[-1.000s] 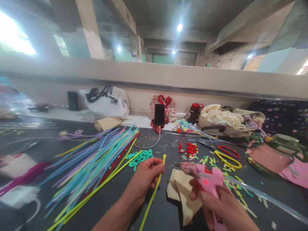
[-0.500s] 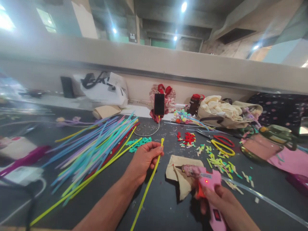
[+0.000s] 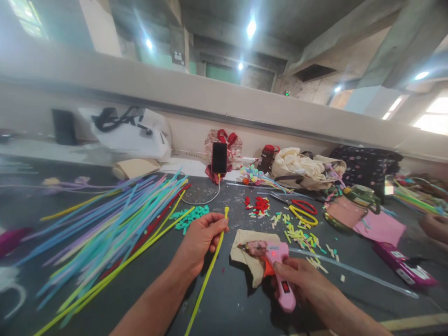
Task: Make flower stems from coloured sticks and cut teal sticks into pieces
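Note:
Between the thumb and fingers of my left hand (image 3: 206, 235) is a yellow pipe cleaner (image 3: 206, 285), its small knobbed tip pointing up and its long tail running down toward me. My right hand (image 3: 297, 280) is wrapped round the handle of a pink glue gun (image 3: 276, 254) with a lit red light. A clear glue stick (image 3: 350, 266) extends from the gun's back. The nozzle points left, over a folded beige cloth (image 3: 241, 254) on the dark table. Left of my left hand lies a pile of small teal pieces (image 3: 192, 218).
Many coloured pipe cleaners (image 3: 115, 233) spread across the left side. Right of centre are red pieces (image 3: 259, 204), yellow-green pieces (image 3: 301, 235) and red-and-yellow pliers (image 3: 303, 211). A phone (image 3: 219, 157) stands at the back. Another person's hand (image 3: 436, 227) shows at the right edge.
The view has turned to the right, so the table things appear farther left and another person's hand has come into sight. Both hands keep their hold on the pipe cleaner and glue gun.

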Motion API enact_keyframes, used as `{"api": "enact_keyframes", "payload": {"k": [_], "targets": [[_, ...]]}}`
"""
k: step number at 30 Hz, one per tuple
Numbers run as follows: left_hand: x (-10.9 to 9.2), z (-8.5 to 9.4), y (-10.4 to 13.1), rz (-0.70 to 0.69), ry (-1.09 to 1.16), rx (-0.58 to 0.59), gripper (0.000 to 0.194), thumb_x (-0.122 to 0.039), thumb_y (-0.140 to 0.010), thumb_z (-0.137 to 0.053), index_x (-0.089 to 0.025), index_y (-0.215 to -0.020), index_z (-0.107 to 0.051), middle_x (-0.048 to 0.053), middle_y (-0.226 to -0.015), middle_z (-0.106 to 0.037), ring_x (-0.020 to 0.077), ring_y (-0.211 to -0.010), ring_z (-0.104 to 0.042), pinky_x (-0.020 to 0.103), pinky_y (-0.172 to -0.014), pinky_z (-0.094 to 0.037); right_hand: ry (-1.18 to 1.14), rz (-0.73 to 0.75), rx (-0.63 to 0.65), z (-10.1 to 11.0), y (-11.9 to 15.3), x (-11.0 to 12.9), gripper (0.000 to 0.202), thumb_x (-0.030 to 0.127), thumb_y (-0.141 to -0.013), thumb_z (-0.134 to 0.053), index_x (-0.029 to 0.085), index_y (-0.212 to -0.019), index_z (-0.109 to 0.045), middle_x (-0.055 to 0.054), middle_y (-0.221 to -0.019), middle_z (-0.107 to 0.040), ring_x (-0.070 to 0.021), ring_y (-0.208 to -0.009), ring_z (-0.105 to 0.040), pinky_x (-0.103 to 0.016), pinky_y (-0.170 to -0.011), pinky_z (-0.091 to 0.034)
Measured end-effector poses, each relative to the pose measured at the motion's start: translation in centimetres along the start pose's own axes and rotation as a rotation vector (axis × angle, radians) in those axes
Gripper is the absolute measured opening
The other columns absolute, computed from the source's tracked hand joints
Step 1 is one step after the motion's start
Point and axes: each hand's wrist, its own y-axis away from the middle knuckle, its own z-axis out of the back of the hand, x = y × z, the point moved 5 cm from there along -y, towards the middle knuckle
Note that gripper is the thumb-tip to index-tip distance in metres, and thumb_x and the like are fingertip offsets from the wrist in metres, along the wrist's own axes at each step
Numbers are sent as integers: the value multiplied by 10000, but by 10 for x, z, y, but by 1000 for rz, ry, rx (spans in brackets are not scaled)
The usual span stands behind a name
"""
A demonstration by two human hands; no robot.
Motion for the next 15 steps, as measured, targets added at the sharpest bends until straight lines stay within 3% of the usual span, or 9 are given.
{"api": "enact_keyframes", "payload": {"k": [6, 9, 12, 15], "targets": [[1, 0, 1, 3, 13, -3, 212, -289, -603, -638, -153, -709, -515, -49, -553, -542, -5, -331, -317, 103, -296, -210, 290, 48, 50, -2, 21, 14, 296, 408, -643, -560, 127, -736, -561, -2, -565, -574, -97, -466, -510, -153, -355, -315], [2, -1, 1, 18, 12, 0, 215, -293, -592, -646, -156, -697, -519, -50, -545, -541, -1, -330, -326, 106, -296, -214, 449, 92, 33, 0, 30, 22, 207, 317, -700, -489, 152, -794, -571, -10, -591, -616, -122, -536, -546, -170, -406, -338], [2, -2, 1, 25, 12, -4, 209, -293, -583, -648, -157, -678, -521, -50, -533, -539, 1, -327, -322, 109, -298, -221, 710, 230, -39, 6, 35, 38, 128, 235, -695, -487, 189, -749, -594, 8, -623, -621, -125, -577, -547, -187, -482, -352], [2, -5, 2, 37, 13, 9, 202, -279, -580, -648, -157, -680, -522, -48, -527, -537, 2, -330, -314, 108, -301, -218, 931, 326, -123, 15, 31, 61, 150, 215, -705, -460, 198, -694, -609, 27, -570, -577, -112, -523, -506, -191, -463, -320]]}}
